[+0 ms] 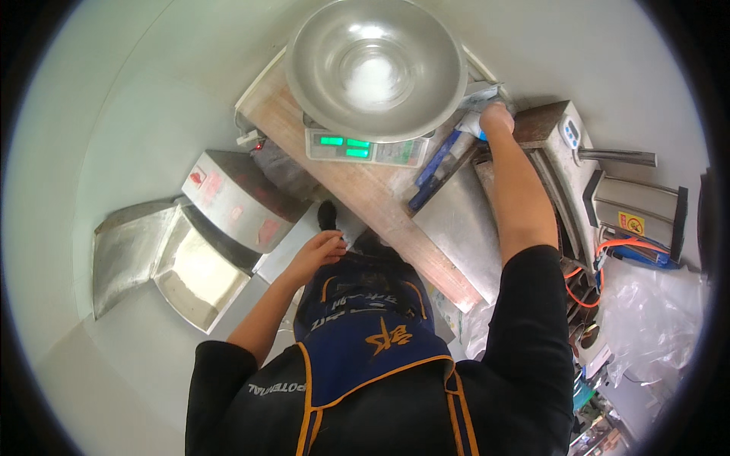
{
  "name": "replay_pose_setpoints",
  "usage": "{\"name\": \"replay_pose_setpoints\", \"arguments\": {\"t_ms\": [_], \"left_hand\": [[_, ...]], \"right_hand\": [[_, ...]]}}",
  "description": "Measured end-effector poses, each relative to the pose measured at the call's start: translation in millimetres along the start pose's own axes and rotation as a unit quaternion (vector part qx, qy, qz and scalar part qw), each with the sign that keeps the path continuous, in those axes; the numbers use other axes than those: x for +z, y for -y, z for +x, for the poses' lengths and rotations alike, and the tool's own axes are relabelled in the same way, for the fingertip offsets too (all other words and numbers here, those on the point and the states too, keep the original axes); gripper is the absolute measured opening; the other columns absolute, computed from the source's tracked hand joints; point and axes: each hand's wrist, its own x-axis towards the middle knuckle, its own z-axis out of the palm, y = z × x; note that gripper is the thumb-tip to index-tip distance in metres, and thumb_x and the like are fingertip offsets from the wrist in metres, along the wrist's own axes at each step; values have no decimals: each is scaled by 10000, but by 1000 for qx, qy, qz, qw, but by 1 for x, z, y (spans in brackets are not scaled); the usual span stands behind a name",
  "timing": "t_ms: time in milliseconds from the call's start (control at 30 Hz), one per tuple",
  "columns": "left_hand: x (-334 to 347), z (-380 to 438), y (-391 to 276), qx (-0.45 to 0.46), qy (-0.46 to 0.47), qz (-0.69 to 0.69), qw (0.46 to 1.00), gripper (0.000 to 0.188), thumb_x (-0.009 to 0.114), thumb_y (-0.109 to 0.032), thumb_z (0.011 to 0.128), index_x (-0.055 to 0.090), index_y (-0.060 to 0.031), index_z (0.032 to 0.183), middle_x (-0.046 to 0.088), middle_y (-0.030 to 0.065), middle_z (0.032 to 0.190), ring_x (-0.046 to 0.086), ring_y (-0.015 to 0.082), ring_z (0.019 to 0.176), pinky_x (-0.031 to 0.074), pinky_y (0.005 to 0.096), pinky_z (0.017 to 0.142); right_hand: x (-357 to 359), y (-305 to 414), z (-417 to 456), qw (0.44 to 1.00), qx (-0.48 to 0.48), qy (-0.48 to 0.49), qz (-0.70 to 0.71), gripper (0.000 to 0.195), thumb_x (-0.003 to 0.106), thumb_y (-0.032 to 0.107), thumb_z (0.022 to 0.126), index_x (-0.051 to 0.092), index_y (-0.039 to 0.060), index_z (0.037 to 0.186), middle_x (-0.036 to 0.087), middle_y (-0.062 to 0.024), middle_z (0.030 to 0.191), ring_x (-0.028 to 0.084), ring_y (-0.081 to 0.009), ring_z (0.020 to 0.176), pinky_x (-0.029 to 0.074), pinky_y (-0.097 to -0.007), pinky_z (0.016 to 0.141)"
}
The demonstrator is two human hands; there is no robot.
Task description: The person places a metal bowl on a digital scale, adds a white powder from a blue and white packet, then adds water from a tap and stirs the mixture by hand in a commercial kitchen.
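Note:
In front of me a large stainless steel bowl (319, 62) rests on a digital scale (399, 154) with lit green digits. A white, powder-like patch (370, 82) shows in its bottom. At the table's back right corner my right hand (497, 118) is closed around a white and blue plastic bag (471, 123); its fingertips are hidden. My left hand (325, 249) hangs before my apron (370, 347), fingers loosely bent, with nothing visible in it. Two blue-handled tools (438, 159) lie between the scale and a metal sheet (456, 219).
The wooden tabletop (353, 199) narrows toward me on the right. Metal equipment (536, 128) with a small timer (570, 132) borders it. Lower left stand a metal box (239, 199) and an open metal bin (199, 273). An orange hose (627, 243) and clear plastic sheeting (644, 319) are at right.

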Motion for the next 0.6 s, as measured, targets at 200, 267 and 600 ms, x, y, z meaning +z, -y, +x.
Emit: {"name": "replay_pose_setpoints", "arguments": {"t_ms": [200, 267, 600], "left_hand": [[17, 50, -14, 218, -68, 407, 884, 459, 615, -283, 929, 551, -7, 1290, 653, 179, 1176, 617, 305, 1093, 486, 374, 927], [33, 67, -29, 284, -94, 527, 796, 499, 625, -244, 899, 523, 7, 1317, 620, 201, 1238, 588, 341, 1131, 466, 407, 959], [96, 163, -61, 379, -51, 715, 585, 705, 653, -169, 817, 380, 1, 1445, 399, 151, 1516, 496, 305, 1224, 422, 427, 1011]], "right_hand": [[-36, 8, -83, 992, -124, 10, 10, 305, 564, 270, 921, 658, 41, 1098, 692, -207, 1084, 663, -362, 1044, 535, -450, 885], [-32, 4, -132, 986, -164, 12, 36, 318, 576, 309, 918, 655, 42, 1072, 696, -210, 1033, 667, -378, 992, 532, -476, 863], [83, -83, -345, 931, -176, 234, 219, 288, 586, 330, 908, 667, 76, 1017, 689, -223, 840, 670, -407, 840, 532, -488, 778]]}}
